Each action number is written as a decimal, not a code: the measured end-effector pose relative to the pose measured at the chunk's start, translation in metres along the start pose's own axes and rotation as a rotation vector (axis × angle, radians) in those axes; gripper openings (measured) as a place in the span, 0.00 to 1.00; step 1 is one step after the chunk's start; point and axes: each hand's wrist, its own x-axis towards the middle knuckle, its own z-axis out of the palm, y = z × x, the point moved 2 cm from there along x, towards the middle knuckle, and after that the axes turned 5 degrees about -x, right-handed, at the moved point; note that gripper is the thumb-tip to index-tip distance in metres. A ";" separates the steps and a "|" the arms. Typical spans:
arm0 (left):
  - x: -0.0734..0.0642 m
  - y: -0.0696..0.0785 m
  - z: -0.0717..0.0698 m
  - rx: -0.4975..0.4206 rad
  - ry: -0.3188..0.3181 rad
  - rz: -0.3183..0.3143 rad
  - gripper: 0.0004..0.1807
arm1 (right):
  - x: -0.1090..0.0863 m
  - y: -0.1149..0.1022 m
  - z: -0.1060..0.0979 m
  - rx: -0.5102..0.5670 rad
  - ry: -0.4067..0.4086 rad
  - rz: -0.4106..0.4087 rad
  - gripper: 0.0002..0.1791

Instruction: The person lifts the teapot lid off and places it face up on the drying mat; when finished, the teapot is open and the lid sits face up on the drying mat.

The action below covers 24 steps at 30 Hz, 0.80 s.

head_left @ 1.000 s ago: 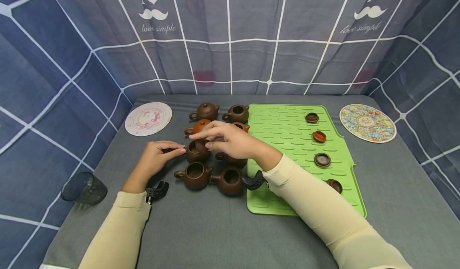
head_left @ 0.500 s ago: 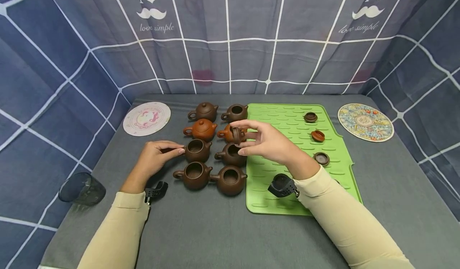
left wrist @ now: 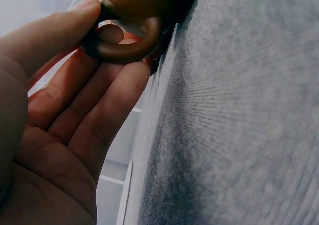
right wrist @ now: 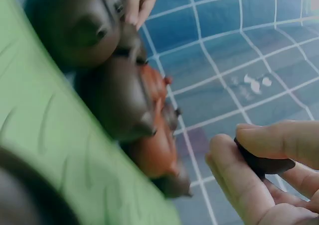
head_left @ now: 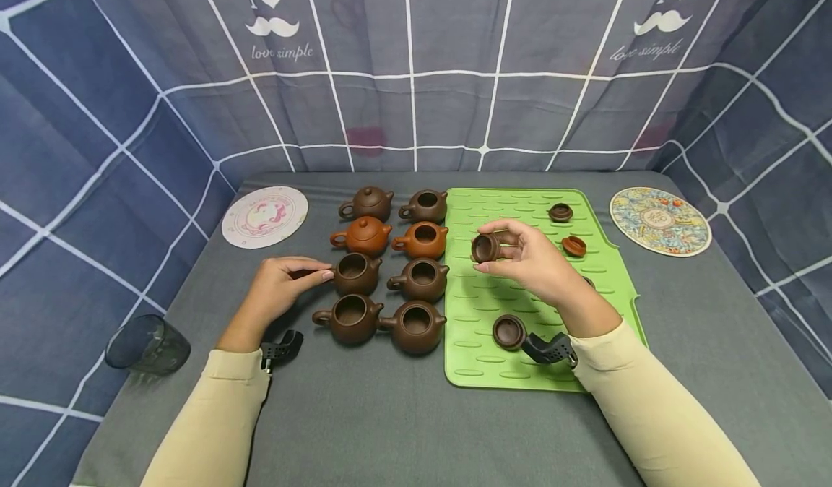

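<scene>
My left hand [head_left: 282, 292] pinches the handle [left wrist: 130, 51] of a dark brown teapot [head_left: 355, 276], which stands lidless on the grey cloth. Over the green mat, my right hand [head_left: 533, 259] holds a dark brown teapot lid [head_left: 484, 248] between thumb and fingers, its hollow underside turned to the left. In the right wrist view the same lid [right wrist: 264, 163] shows dark between the fingers. Other lidless teapots stand close by, among them a dark one [head_left: 419, 279] and an orange one [head_left: 421, 240]. Two teapots wear lids: an orange one [head_left: 362, 235] and a dark one [head_left: 367, 202].
On the green mat [head_left: 474, 368] lie a dark lid [head_left: 561, 212], an orange lid [head_left: 574, 246] and another dark lid [head_left: 509, 332]; the right hand partly hides one more. A glass [head_left: 148, 344] stands far left. Round mats flank the back: pink-white [head_left: 265, 217], patterned [head_left: 661, 222].
My right hand has moved from above the teapot at my left hand rightward past the orange teapot to over the green mat, carrying the dark lid. The left hand keeps its place on the handle.
</scene>
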 end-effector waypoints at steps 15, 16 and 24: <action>-0.001 -0.002 0.000 -0.013 -0.003 -0.003 0.06 | -0.015 0.041 -0.014 -0.277 0.048 0.031 0.27; -0.001 -0.002 0.000 -0.012 -0.002 -0.002 0.06 | -0.015 0.043 -0.013 -0.298 0.054 0.027 0.27; 0.000 0.001 0.000 -0.016 -0.007 -0.003 0.06 | -0.016 0.051 -0.012 -0.437 0.058 0.058 0.27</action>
